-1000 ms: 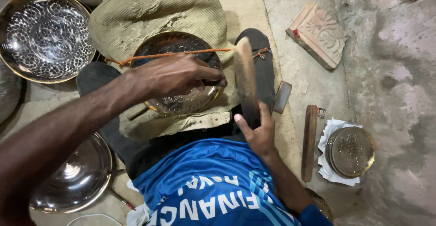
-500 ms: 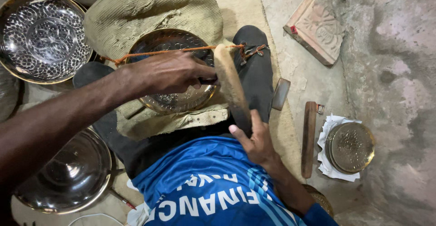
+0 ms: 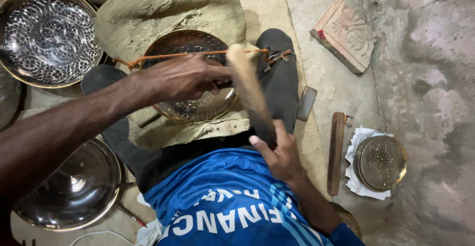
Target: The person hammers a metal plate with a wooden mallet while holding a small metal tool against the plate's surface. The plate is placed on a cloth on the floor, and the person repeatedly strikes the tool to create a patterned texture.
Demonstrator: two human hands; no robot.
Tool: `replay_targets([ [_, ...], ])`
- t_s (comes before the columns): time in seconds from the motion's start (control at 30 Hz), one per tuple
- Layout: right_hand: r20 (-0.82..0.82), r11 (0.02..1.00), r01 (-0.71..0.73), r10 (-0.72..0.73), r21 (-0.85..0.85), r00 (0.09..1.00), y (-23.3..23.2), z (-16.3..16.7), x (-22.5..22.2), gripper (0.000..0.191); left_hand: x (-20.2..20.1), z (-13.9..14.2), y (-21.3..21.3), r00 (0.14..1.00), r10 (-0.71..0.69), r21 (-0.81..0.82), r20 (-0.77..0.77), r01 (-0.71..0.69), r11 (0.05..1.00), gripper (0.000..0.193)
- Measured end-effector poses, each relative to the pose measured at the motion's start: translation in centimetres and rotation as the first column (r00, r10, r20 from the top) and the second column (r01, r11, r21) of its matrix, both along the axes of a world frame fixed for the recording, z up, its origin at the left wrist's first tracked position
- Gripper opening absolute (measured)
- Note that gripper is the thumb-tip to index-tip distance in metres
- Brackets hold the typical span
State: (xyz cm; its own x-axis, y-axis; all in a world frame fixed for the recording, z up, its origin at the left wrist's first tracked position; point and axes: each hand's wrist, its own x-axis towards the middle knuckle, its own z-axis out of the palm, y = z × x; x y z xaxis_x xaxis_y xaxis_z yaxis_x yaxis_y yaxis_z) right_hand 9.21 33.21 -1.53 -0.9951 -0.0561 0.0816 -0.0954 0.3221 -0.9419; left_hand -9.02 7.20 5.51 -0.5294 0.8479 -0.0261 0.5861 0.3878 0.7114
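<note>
Embossing a brass plate held on the lap.

The left hand presses closed fingers, seemingly gripping a small tool, on the plate, which rests on burlap over the legs under an orange cord. The right hand is clamped on a blurred wooden mallet raised above it. Judging by this, a strike is in hand; next calls for landing squarely on the tool.

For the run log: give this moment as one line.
left hand: pressing brass plate | right hand: gripping wooden mallet | plate on burlap pad
</note>
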Motion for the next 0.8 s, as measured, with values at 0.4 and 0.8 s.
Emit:
replay_targets([
  [0.4,0.154,0.997,-0.016,0.004,0.08,0.988,-0.4,1.7,0.2,0.038,-0.1,-0.1,0.0,1.0,-0.001,-0.092,0.0,0.001,0.996,0.049],
  [0.8,0.151,0.995,0.006,-0.022,0.102,0.988,-0.1,1.3,0.4,0.035,-0.1,0.6,0.3,1.0,-0.017,-0.159,-0.022,0.014,0.987,0.049],
])
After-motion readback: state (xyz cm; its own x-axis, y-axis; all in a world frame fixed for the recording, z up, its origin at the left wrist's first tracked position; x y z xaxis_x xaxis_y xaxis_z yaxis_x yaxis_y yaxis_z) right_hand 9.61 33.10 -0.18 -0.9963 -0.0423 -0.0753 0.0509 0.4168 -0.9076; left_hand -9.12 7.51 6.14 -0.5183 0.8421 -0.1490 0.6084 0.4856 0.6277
